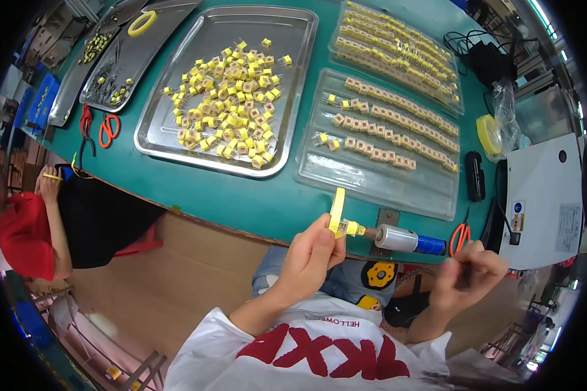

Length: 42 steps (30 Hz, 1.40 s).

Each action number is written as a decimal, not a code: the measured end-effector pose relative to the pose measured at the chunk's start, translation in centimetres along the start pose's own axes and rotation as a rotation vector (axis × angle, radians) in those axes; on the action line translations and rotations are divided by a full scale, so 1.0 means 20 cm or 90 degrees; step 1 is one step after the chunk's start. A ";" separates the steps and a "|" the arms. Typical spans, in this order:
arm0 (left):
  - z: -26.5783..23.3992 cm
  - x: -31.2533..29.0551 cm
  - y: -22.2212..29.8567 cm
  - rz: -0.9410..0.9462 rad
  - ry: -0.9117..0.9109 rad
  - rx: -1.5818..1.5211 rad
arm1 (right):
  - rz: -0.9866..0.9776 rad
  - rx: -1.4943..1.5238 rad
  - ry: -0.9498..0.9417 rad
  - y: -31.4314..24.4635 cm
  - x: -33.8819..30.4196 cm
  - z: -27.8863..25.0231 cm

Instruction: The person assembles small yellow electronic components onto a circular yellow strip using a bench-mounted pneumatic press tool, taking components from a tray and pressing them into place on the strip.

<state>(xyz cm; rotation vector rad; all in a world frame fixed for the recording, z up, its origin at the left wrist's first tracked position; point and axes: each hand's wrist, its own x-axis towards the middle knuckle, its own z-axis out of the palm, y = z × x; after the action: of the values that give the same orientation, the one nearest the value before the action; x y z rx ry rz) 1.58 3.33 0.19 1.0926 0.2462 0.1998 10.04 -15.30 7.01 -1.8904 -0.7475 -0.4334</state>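
Note:
At the table's near edge, my left hand is closed, thumb and fingers pinching a strip of yellow tape that stands upright above the fingertips. Right beside those fingertips, a small yellow-wrapped part sits on the tip of a spindle tool with a silver body and blue end. My right hand is raised to the right of the spindle, its fingers curled toward the thumb; whatever they hold, if anything, is hidden. Orange-handled scissors lie just beyond it.
A metal tray holds a heap of small yellow-wrapped coil parts. Clear plastic trays carry rows of them. At right stand a white machine, a black tool and a yellow tape roll. Another person's hand shows at left.

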 end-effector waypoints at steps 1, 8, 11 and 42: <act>0.00 -0.01 -0.01 0.013 0.015 -0.008 | 0.026 -0.015 -0.115 -0.06 0.02 0.00; 0.03 -0.02 0.02 0.057 0.030 0.053 | -0.336 -0.282 -0.375 -0.21 0.22 0.17; 0.02 -0.04 0.02 0.049 0.032 0.060 | -0.382 -0.309 -0.386 -0.23 0.23 0.20; -0.14 0.17 0.04 0.313 0.416 0.059 | 0.000 -0.116 -0.115 0.14 0.43 0.04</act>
<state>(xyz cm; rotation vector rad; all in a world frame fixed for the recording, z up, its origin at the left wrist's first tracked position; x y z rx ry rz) 3.98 6.98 -0.65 1.1410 0.5710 0.9998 18.28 -12.74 9.94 -2.1207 -0.8514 -0.3424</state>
